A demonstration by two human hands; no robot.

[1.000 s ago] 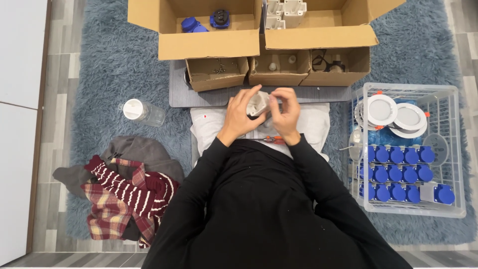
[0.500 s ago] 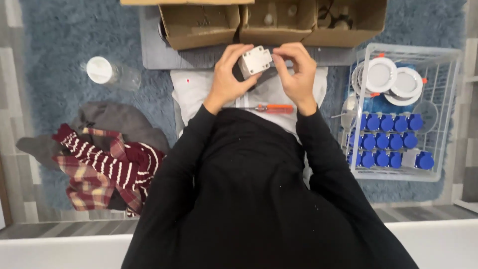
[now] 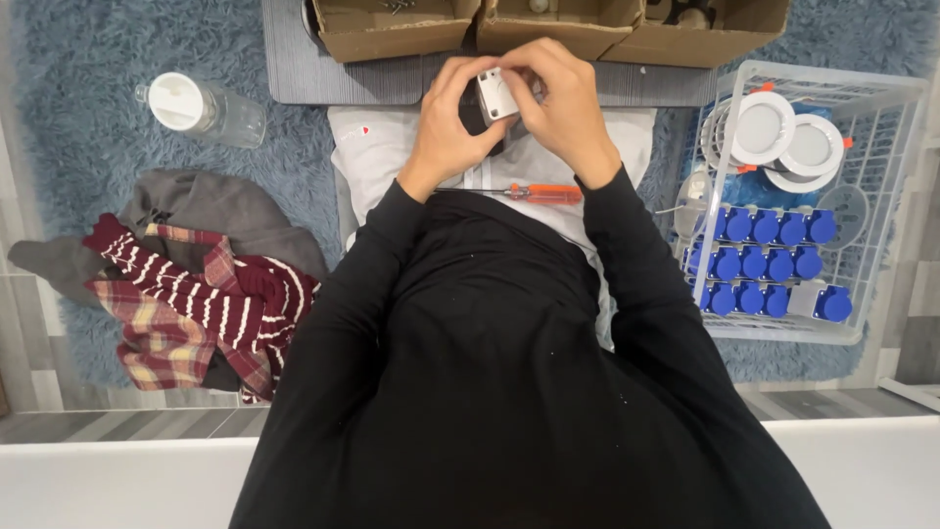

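Both of my hands are raised together over a white cushion and share one small part, a white square piece with a dark body. My left hand cups it from the left and below. My right hand covers it from the right, with fingertips on its top edge. Much of the part is hidden by my fingers. An orange-handled screwdriver lies on the cushion just below my wrists, touched by neither hand.
Brown cardboard boxes line the top edge on a grey mat. At right stands a white wire basket with round white lamps and several blue-capped parts. A clear bottle and a striped cloth pile lie left.
The view has tipped downward and closer, so the boxes slid to the top edge. My hands stay together on the small part, which has turned so its white face shows.
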